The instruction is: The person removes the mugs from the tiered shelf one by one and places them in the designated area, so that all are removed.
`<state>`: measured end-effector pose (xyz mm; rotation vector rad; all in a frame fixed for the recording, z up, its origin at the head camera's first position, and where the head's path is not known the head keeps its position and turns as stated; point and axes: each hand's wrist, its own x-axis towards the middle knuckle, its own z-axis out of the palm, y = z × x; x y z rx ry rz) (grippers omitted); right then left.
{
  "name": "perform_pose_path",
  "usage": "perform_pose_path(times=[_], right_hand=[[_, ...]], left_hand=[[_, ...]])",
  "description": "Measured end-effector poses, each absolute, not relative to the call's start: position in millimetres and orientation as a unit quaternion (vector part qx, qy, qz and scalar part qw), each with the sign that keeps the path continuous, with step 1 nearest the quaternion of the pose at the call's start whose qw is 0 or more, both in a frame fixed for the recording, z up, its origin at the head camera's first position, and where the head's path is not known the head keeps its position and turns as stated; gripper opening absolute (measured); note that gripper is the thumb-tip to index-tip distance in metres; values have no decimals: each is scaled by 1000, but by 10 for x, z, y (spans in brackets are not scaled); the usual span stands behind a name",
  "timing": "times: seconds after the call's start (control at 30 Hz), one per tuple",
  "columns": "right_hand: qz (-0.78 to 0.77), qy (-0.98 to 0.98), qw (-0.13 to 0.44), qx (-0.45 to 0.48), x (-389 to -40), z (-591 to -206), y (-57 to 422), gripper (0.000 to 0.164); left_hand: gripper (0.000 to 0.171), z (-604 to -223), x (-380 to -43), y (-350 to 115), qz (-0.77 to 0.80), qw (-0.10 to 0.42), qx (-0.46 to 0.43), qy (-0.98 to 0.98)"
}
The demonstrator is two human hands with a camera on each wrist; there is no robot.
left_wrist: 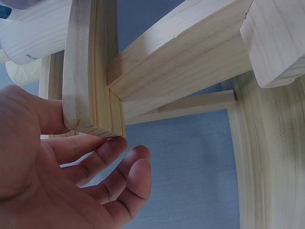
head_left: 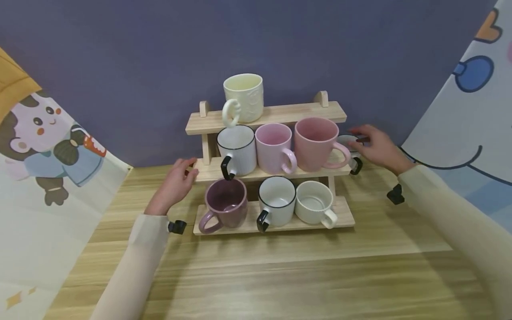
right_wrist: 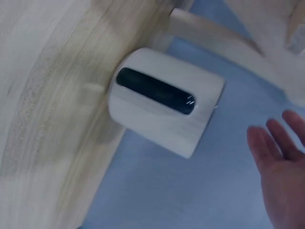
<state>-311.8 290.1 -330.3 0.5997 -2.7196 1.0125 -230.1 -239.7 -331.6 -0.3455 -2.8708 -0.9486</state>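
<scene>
My left hand [head_left: 174,184] is at the left end of the middle board of a three-tier wooden mug rack [head_left: 288,113]. The left wrist view shows its thumb and index finger pinching the board's end, with the other fingers loosely bent below. My right hand [head_left: 378,149] is beside the rack's right end, over a white mug [right_wrist: 152,129] with a black handle and dark rim. That mug stands on the table, partly hidden by the rack and a pink mug [head_left: 312,151]. In the right wrist view, my fingers [right_wrist: 262,145] are apart from it.
A pale yellow mug [head_left: 252,104] is on the top tier. A white mug [head_left: 244,153] and a lilac mug [head_left: 272,151] share the middle tier with the pink one. Below are a purple mug [head_left: 232,213], a black-rimmed white mug [head_left: 280,211] and a cream cup [head_left: 312,211].
</scene>
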Motion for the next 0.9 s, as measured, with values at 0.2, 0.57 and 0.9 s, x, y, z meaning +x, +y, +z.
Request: perform_pose_path(times=[0.2,0.57,0.9], right_hand=[[335,-896,83,278,-3017,-3300,2785,31],[319,-877,120,340,-3015,-3357,2763,22],[316,-876,129,340,-2945,-3339,2731,20]], left_hand=[[46,-3322,-2294,-2413,-309,55,-114,-943],[47,-3307,-2322,-2414,-303,50,-122,-944],[37,-2954,-2334,-2367,-311,200,-151,-917]])
